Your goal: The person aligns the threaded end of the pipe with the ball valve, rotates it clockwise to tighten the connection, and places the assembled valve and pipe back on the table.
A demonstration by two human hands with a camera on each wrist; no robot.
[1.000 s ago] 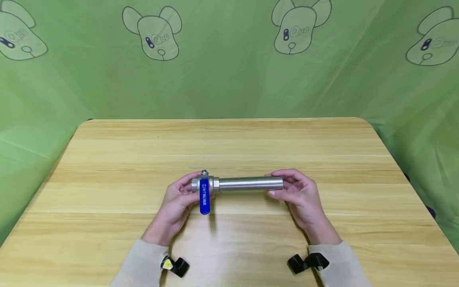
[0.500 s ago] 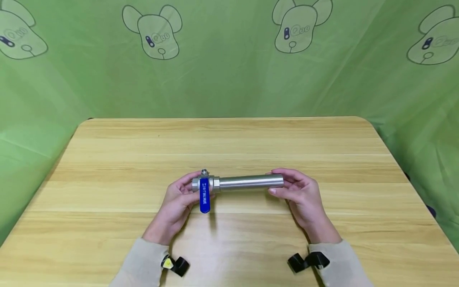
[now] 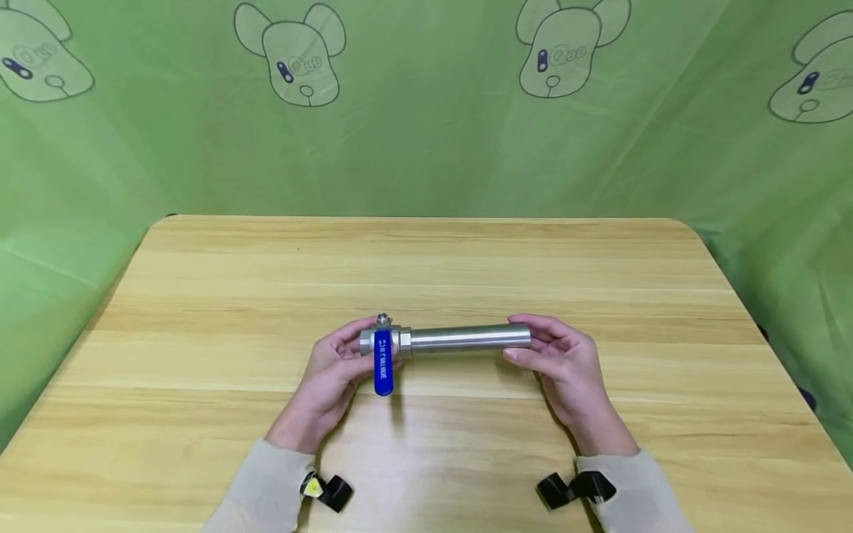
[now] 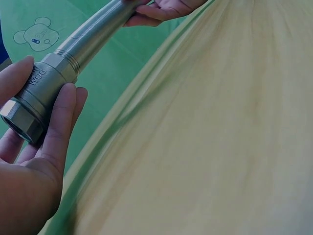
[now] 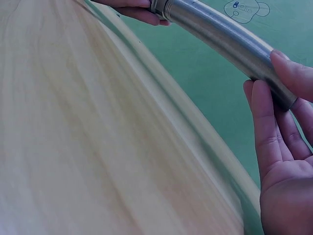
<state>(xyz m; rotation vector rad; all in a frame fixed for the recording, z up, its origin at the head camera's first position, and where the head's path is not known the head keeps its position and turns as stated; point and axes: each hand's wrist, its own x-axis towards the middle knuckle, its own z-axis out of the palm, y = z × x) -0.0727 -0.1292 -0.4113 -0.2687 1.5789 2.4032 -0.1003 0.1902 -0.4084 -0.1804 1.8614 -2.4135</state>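
Observation:
A steel ball valve (image 3: 405, 340) with a blue lever handle (image 3: 383, 363) is joined to a smooth steel pipe (image 3: 469, 337). My left hand (image 3: 333, 374) grips the valve body, thumb on the near side and fingers behind and below. In the left wrist view, raised letters show on the valve body (image 4: 44, 81), and its hex end (image 4: 22, 121) is hollow. At the other end, my right hand (image 3: 563, 366) pinches the pipe between thumb and fingers, as the right wrist view of the pipe end (image 5: 281, 88) also shows. The assembly is held above the table, nearly level, lever toward me.
The wood-grain table (image 3: 426, 266) has rounded far corners. Behind and beside it hangs a green curtain (image 3: 426, 133) printed with bear heads. Black wrist cameras (image 3: 336, 494) sit at both sleeves.
The pipe's right end has risen slightly, so it tilts up a little to the right. Both hands keep their hold, and the head view has shifted slightly.

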